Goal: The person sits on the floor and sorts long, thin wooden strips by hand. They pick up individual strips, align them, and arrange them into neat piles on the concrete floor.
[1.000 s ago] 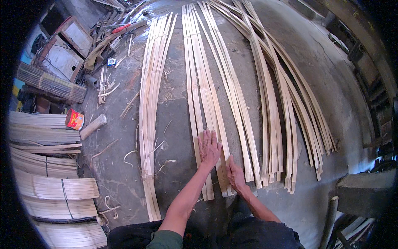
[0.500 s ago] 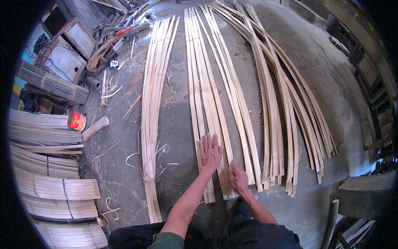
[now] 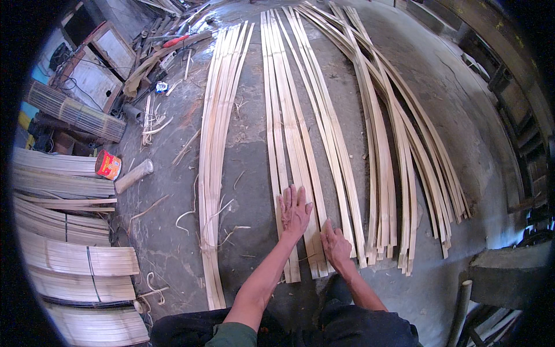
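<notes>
Long, pale, flat strips that look like split bamboo lie side by side in groups on the floor. Across the near part of the middle strips (image 3: 287, 136), my left hand (image 3: 295, 215) rests palm down, open, its fingers stretched forward. To its right, my right hand (image 3: 337, 247) is at the outer edge of this group, near the strip ends. Its index finger points forward and its other fingers are curled by the outer bamboo strip (image 3: 315, 214); part of that grip is hidden. Another set of strips (image 3: 332, 144) runs just right of this hand.
A separate strip bundle (image 3: 214, 144) lies to the left, and crossed strips (image 3: 378, 173) fan out at the right. Tied strip stacks (image 3: 81, 260), a red tin (image 3: 108, 165) and a short round log (image 3: 134, 176) line the left side. Thin shavings (image 3: 234, 232) litter the grey floor (image 3: 167, 248).
My right hand has shifted slightly at the strip's edge, and its index finger now extends forward. My left hand stays flat on the strips. The view has shifted slightly.
</notes>
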